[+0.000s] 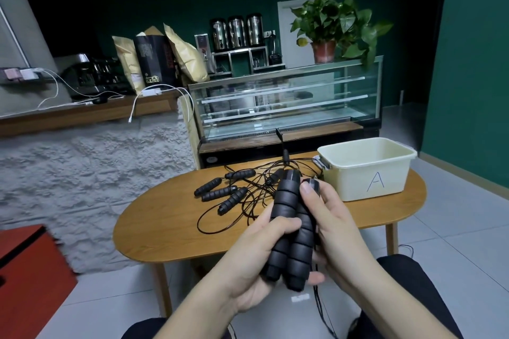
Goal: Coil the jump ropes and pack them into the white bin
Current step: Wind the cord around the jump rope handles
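Early stage, we judge. Left hand (261, 253) and right hand (330, 228) each curl fingers round the pair of black handles (292, 228), held side by side upright over our lap; its cord (321, 308) hangs uncoiled below. Remaining jump ropes (234, 195) lie tangled on the wooden table (165, 228). White bin (366, 168), just beside them, looks empty.

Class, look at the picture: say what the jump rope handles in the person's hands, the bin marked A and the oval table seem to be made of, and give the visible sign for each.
Handles: likely matte black foam, ribbed in soft rings.
Bin: smooth cream-white plastic, moulded rim.
Table: wood or wood veneer, with warm grain and a slight sheen.
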`<state>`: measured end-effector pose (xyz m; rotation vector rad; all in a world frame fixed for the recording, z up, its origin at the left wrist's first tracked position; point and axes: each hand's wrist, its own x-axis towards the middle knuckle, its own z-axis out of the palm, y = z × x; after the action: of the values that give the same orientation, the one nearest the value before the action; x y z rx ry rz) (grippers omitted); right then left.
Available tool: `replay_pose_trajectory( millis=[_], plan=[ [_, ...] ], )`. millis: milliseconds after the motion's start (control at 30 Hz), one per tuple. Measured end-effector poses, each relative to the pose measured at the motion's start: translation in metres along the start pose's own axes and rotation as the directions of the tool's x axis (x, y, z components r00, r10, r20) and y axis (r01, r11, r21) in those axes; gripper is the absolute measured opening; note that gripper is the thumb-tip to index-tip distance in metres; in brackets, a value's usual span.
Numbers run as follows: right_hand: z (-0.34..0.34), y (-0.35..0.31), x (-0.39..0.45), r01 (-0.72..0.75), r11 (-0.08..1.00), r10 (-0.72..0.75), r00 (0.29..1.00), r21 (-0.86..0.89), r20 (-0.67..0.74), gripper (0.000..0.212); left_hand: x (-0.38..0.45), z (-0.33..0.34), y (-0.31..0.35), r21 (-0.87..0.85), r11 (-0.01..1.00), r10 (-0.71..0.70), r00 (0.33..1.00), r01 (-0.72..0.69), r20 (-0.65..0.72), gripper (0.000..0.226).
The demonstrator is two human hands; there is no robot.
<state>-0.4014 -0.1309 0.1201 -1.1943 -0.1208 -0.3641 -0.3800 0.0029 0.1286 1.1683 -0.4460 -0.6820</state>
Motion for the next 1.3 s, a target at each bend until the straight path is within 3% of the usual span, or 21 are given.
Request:
replay_pose_trajectory(
  millis=[100, 233, 433, 767, 900, 1133, 1300],
  plan=[
    [0.007, -0.015, 0.014, 0.053, 0.999, -0.053, 0.998, -0.003, 0.033, 0.032, 0.005, -0.002, 0.014, -0.013, 0.999, 0.046, 0.997, -0.045, 0.062, 0.037],
    [0.017, -0.040, 0.029, 0.155, 0.988, -0.155, 0.983, 0.006, 0.098, 0.030, 0.012, 0.000, 0.036, -0.057, 0.993, 0.111, 0.989, -0.105, 0.100, 0.055],
    [0.024, -0.065, 0.036, 0.180, 0.983, -0.181, 0.967, 0.026, 0.180, 0.029, 0.013, 0.008, 0.056, -0.009, 0.979, 0.202, 0.976, -0.202, 0.079, 0.056],
    [0.017, -0.059, 0.035, 0.136, 0.987, -0.117, 0.973, -0.088, 0.198, 0.027, 0.011, 0.003, 0.047, 0.027, 0.989, 0.142, 0.987, -0.144, 0.071, 0.064],
    [0.012, -0.057, 0.037, 0.064, 0.996, -0.042, 0.957, -0.065, 0.286, 0.034, 0.009, -0.005, 0.048, -0.010, 0.996, 0.092, 0.984, -0.091, 0.150, 0.068],
    [0.006, -0.054, 0.037, -0.025, 1.000, 0.023, 0.947, 0.002, 0.321, 0.025, 0.008, -0.012, 0.043, -0.096, 0.995, 0.049, 0.959, -0.023, 0.280, 0.074],
    [0.004, -0.047, 0.042, 0.068, 0.996, -0.046, 0.951, -0.061, 0.305, 0.030, 0.009, 0.000, 0.036, -0.153, 0.988, 0.048, 0.971, -0.012, 0.234, 0.048]
  ],
)
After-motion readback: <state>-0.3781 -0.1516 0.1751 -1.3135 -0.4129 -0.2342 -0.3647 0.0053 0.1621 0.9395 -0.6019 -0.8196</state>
